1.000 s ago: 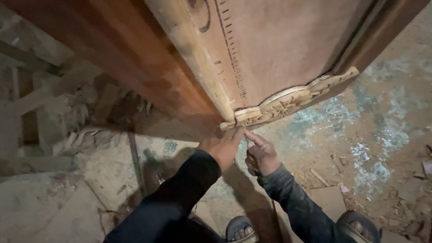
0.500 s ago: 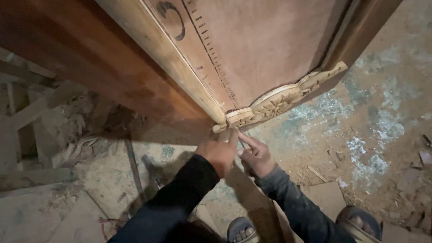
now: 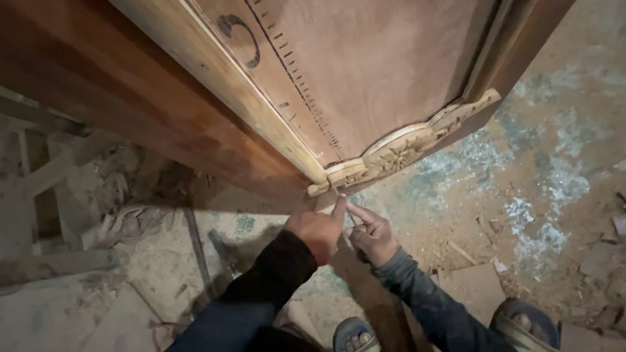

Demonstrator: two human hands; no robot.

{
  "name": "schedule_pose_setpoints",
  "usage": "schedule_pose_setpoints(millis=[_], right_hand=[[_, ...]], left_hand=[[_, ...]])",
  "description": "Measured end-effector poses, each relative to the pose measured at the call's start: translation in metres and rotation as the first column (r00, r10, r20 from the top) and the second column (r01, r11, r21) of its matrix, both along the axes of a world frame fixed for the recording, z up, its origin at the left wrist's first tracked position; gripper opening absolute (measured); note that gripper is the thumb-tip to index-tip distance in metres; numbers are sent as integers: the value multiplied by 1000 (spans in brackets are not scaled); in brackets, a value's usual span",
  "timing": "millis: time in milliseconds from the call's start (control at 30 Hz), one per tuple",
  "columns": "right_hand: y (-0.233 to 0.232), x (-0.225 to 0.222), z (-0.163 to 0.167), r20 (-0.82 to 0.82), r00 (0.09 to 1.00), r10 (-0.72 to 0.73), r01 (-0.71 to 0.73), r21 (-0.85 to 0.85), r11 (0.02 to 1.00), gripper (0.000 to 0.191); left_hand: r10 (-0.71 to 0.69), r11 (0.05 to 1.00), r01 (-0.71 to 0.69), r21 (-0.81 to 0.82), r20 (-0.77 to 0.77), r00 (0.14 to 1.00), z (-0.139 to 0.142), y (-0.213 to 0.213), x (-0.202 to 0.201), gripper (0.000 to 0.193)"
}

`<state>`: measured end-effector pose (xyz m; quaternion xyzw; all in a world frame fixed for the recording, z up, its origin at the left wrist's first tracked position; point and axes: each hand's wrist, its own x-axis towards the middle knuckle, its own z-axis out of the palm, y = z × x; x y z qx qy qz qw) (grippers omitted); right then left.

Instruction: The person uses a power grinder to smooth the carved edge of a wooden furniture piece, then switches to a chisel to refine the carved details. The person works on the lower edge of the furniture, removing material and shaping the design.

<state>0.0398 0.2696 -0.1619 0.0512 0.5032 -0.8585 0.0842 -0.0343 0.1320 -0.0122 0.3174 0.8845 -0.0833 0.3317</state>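
Note:
A tall wooden panel [image 3: 391, 72] stands in front of me, with a pale carved trim strip [image 3: 398, 153] along its bottom edge. My left hand [image 3: 318, 229] is curled, and its forefinger reaches up to touch the trim's left corner [image 3: 321, 188]. My right hand [image 3: 376, 236] sits just to the right of it with curled fingers. Its forefinger points left towards my left forefinger, just under the same corner. I see nothing held in either hand. Both arms are in dark sleeves.
The dirt floor [image 3: 541, 182] is strewn with sawdust and wood scraps, including a flat offcut [image 3: 476, 287]. Wooden pieces and shavings [image 3: 78, 195] lie at the left. My sandalled feet [image 3: 528, 326] show at the bottom edge.
Both hands stay at the trim's left corner, sinking slightly in the view. The view has drifted a little, so more of the panel's lower edge shows.

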Motion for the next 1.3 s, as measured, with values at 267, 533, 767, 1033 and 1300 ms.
schedule_pose_setpoints(millis=[267,533,767,1033,1300], right_hand=[[-3,-2,-9,18,1000,24,-25,85,996,66],[-6,-2,-4,50,998,39,-41,34,999,70],[-12,0,-13,-75,997,-16,14,-29,999,66],[-7,-6,-5,-13,1000,22,-21,72,997,68],[-8,-3,-1,54,998,31,-36,78,996,71]], left_hand=[[79,988,-72,134,-50,996,1,-4,-5,83],[92,981,-70,183,-112,989,6,-13,-4,78],[47,985,-35,171,-72,996,-7,-12,-3,79],[27,960,53,276,-280,960,-3,-21,2,66],[-17,935,130,330,-325,945,-1,-24,2,76]])
